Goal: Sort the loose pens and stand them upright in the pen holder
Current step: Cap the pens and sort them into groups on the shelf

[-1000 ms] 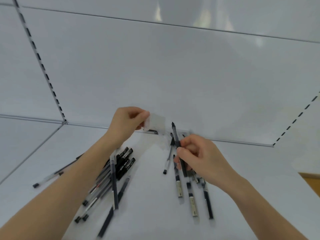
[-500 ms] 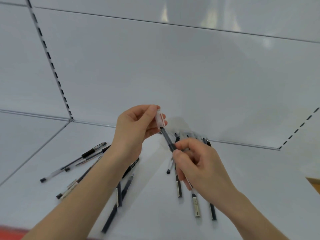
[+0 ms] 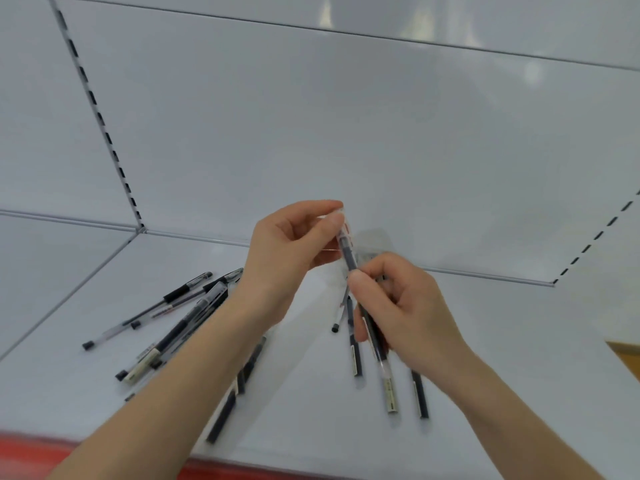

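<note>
My left grip pinches the clear capped end of a dark pen, and my right grip is curled round its barrel, holding it tilted above the white shelf. Other loose pens lie flat on the shelf. A heap sits at 8 o'clock from my grips, and a few pens lie at 6 o'clock.
</note>
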The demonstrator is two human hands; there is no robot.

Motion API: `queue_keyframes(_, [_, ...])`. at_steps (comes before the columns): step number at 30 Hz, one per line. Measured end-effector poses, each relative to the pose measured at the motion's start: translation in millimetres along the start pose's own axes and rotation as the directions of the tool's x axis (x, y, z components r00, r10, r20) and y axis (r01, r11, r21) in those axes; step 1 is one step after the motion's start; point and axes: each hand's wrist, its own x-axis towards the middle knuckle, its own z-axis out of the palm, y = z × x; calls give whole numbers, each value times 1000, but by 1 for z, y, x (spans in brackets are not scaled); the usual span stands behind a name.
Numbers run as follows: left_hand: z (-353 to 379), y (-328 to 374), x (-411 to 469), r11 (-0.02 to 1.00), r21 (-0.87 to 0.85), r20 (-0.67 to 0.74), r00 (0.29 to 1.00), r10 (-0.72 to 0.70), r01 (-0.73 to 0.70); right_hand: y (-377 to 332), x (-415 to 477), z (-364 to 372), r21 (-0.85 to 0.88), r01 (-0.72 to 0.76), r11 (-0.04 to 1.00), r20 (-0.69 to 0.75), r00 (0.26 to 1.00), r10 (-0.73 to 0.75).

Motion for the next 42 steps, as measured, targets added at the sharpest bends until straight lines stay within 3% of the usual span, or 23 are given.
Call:
queue_keyframes(3, [-13, -8, 6, 994, 104, -16, 999, -37, 39, 8, 14, -11, -69, -67, 995, 94, 993, 74])
queue_keyframes(6, [-27, -26, 5, 915, 403, 13, 999, -44, 35, 26, 25, -16, -314, -75, 946, 64, 993, 100])
queue_keyframes(10, [-37, -42, 2, 576, 814, 107, 994, -21, -75, 42, 30, -6, -641, -27, 767, 157, 974, 165])
queue_keyframes(14, [-42, -44, 1, 266, 951, 197, 973, -124, -158, 45, 28, 7, -792, 31, 610, 220, 946, 238])
queue_keyframes(17, [-44, -48, 2, 159, 971, 210, 955, -211, -178, 46, 28, 11, -816, 9, 578, 201, 942, 269])
queue_keyframes(21, [-49, -50, 5, 147, 973, 209, 950, -233, -178, 45, 27, 7, -772, -54, 633, 170, 943, 287])
queue_keyframes(25, [-48, -50, 21, 213, 958, 235, 953, -191, -193, 46, 22, -14, -633, -164, 757, 69, 961, 266])
queue_keyframes(29, [-40, -57, 50, 194, 935, 334, 923, -192, -298, 50, 14, -29, -488, -244, 838, -33, 965, 262])
queue_keyframes(35, [-27, -71, 70, 148, 886, 463, 848, -258, -439, 55, 2, -37, -412, -272, 870, -42, 959, 280])
queue_keyframes(40, [-26, -73, 72, 139, 893, 449, 863, -233, -427, 57, -2, -37, -357, -279, 891, -48, 959, 281])
queue_keyframes(42, [-29, -68, 70, 202, 907, 402, 901, -162, -369, 55, -2, -37, -307, -278, 910, -56, 960, 275])
